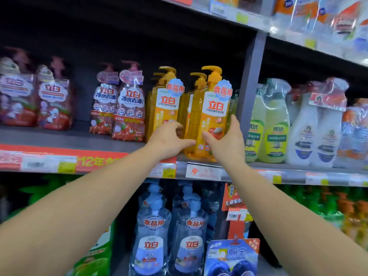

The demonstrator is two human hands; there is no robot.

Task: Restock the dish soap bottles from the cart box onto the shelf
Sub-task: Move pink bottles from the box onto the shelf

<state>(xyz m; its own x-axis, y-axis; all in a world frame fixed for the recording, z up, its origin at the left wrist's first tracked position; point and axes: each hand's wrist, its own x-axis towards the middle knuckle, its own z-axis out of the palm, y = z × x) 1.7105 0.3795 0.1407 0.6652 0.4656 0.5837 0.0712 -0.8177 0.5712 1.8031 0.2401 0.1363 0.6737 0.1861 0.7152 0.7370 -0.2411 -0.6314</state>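
Amber-yellow plastic marks the dish soap twin-pack (207, 120) in hand: two pump bottles wrapped together, standing upright at the front edge of the middle shelf (65, 136), just left of the grey upright post (250, 80). Both hands are on it. The right hand (227, 140) wraps its right side, fingers reaching up behind the label and thumb lying across the lower front. The left hand (171, 138) curls round its lower left side, thumb pointing across the base, in the narrow gap to the neighbouring yellow pack (165, 104). The pack appears to rest on the shelf already, so the step looks like a final squaring-up before letting go.

The base sits close to the shelf lip, above the price strip (203, 171); if released without a push backward, it could tip forward, being tall and top-heavy with its pumps. A push too far left might knock the neighbouring yellow pack into the red-labelled bottles (129, 108) beyond it. The left fingers could also be pinched between the two packs, or drag the wrap as they withdraw.

Green and white spray bottles (278, 124) stand past the post, and clear blue bottles (169, 232) fill the shelf below. The cart box is out of view.
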